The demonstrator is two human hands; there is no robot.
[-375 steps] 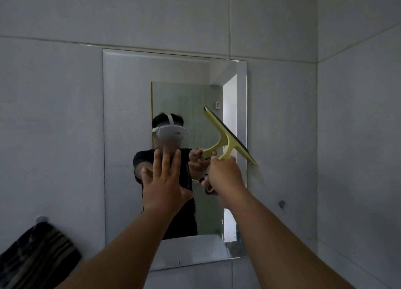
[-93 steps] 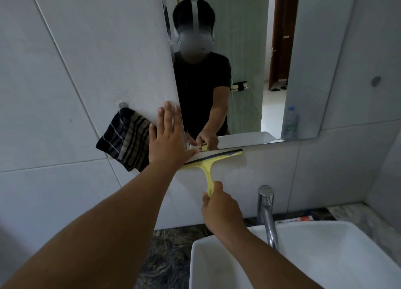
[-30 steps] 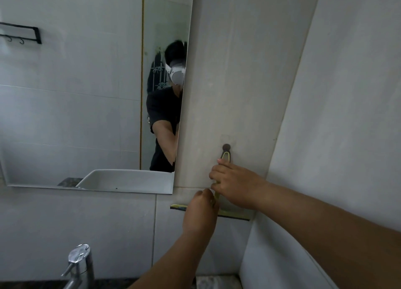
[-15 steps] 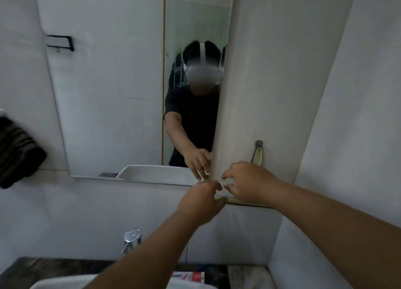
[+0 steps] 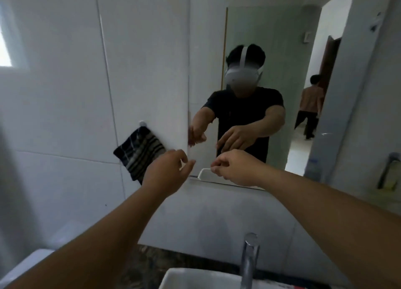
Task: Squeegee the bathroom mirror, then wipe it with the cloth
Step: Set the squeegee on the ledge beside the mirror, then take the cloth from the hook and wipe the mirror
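1. Presently both arms reach forward at mid-frame, in front of the mirror (image 5: 271, 39).
2. Left hand (image 5: 166, 171): fingers loosely curled, part open, holding nothing, just right of the striped cloth (image 5: 138, 153), which hangs from a wall hook at centre left.
3. Right hand (image 5: 235, 169): fingers curled inward, empty, before the mirror's lower edge.
4. Squeegee (image 5: 388, 173): hangs at the right edge, blurred.
5. Sink (image 5: 195, 279): bottom centre, contents not discernible; faucet (image 5: 249, 260) beside it.
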